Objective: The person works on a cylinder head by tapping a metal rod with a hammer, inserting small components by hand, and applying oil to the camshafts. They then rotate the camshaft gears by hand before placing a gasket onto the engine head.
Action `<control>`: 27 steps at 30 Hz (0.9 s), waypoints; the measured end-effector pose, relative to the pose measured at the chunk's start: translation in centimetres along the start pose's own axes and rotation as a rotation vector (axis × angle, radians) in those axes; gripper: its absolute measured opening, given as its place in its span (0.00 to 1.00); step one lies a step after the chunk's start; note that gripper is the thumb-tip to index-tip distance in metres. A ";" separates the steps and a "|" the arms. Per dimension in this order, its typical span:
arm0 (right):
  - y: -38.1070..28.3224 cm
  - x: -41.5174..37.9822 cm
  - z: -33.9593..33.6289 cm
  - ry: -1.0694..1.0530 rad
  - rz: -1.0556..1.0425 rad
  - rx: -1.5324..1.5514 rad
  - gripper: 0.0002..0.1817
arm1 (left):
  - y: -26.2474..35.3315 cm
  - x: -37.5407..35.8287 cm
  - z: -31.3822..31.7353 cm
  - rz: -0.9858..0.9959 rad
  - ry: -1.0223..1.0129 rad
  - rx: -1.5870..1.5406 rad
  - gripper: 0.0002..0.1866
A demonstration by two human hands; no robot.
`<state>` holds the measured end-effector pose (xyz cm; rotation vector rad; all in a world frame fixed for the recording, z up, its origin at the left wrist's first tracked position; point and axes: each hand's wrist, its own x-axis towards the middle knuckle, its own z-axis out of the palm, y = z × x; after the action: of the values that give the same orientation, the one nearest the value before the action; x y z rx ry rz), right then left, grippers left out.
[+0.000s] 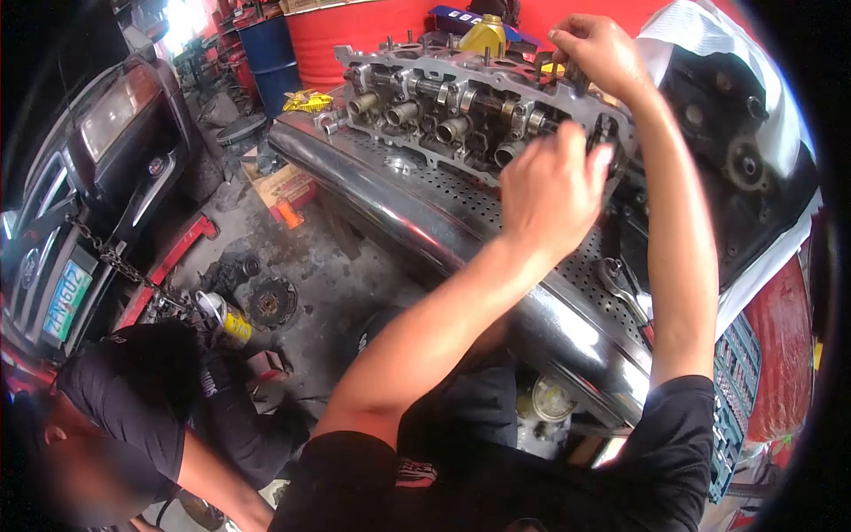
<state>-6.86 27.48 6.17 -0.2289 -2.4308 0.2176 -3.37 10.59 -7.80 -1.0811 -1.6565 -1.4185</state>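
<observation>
A metal cylinder head (456,111) lies along the perforated bench top (425,168), its round ports facing me. My left hand (551,191) is at its right end, fingers curled in and slightly blurred; what they hold is hidden. Higher up, my right hand (603,55) is bent over the far right end of the head, with the thumb and fingers drawn together around something dark that I cannot make out. A ratchet wrench (622,285) rests on the bench below my hands.
Right of the head stands a dark engine part (745,168) with white sheeting. A yellow bottle (483,35) is behind. A co-worker (133,408) crouches at lower left, near a vehicle (106,168). A teal tool tray (736,372) is at right; a spray can (232,324) is on the floor.
</observation>
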 end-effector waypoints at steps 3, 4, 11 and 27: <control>0.3 0.2 0.0 0.006 -0.025 -0.022 0.20 | 0.3 1.7 1.6 0.073 -0.063 0.208 0.13; 0.3 0.0 0.0 0.019 -0.028 -0.026 0.20 | 0.3 1.9 2.0 0.110 -0.081 0.274 0.12; 0.7 0.1 0.3 0.023 -0.056 -0.014 0.20 | -2.6 -8.1 2.2 -0.145 -0.309 0.019 0.09; -3.1 -2.5 -0.8 0.200 0.030 -0.007 0.17 | -2.2 -7.2 1.2 -0.130 -0.457 0.109 0.12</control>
<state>-4.75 23.98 5.91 -0.2765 -2.2309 0.1899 -2.36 10.53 -15.35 -1.3236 -2.1322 -1.1998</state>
